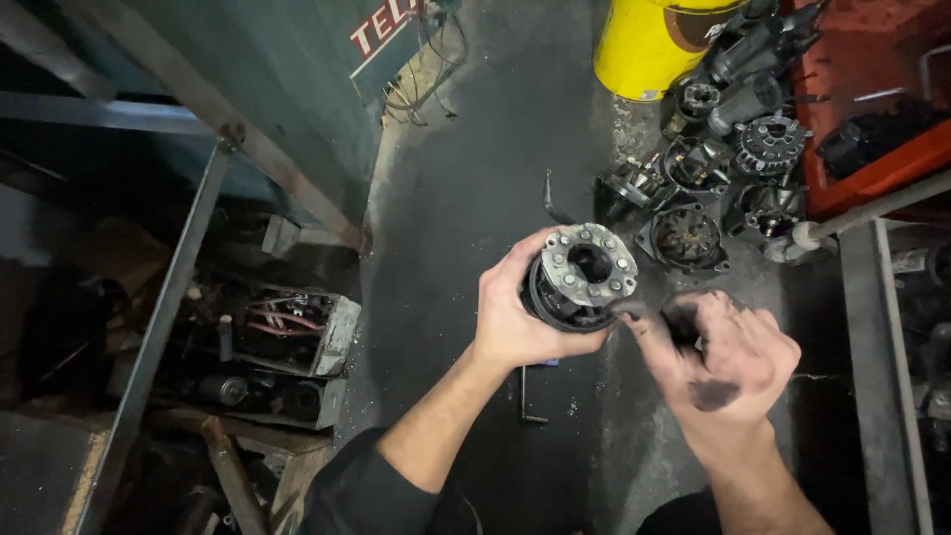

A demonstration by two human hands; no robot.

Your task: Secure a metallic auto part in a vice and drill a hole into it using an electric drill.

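Observation:
My left hand (515,317) grips a round metal motor part (582,275), dark at the body with a grey ring-shaped plate and bolts on top. It is held above the dark floor. My right hand (728,362) is beside it on the right, blurred and smeared with black grease. Its fingertips touch the part's lower right edge, and the fingers are curled around something small and dark that I cannot make out.
Several similar round motor parts (723,168) lie piled on the floor at the upper right, next to a yellow drum (644,45) and a red tray (872,109). A metal rod (525,396) lies on the floor below my hands. A metal frame (158,317) and a box of tools (282,342) stand at left.

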